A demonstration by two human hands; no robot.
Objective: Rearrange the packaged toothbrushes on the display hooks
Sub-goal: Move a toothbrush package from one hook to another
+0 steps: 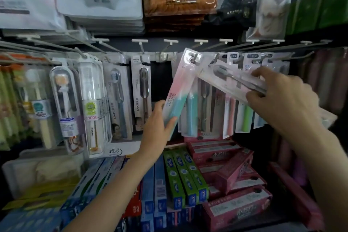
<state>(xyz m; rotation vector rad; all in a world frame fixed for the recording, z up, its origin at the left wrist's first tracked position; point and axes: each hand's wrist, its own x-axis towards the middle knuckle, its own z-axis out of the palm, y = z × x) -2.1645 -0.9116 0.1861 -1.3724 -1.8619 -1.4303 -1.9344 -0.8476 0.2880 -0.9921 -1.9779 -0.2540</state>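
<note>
- The step in hand looks like re-hanging: the left hand point(160, 118) grips the lower end of a pink-and-teal toothbrush pack point(178, 88), which tilts with its punched hole on or just at the tip of a display hook point(196, 56); blur hides which.
- The right hand point(278, 96) holds a clear pack with a grey toothbrush point(233, 79) slantwise, just right of that hook and in front of the hanging rows.
- Next move, I judge: seat the tilted pack, then find a hook for the clear one.
- Open room: a bare dark gap left of the hook; toothpaste boxes point(180, 175) crowd below.
</note>
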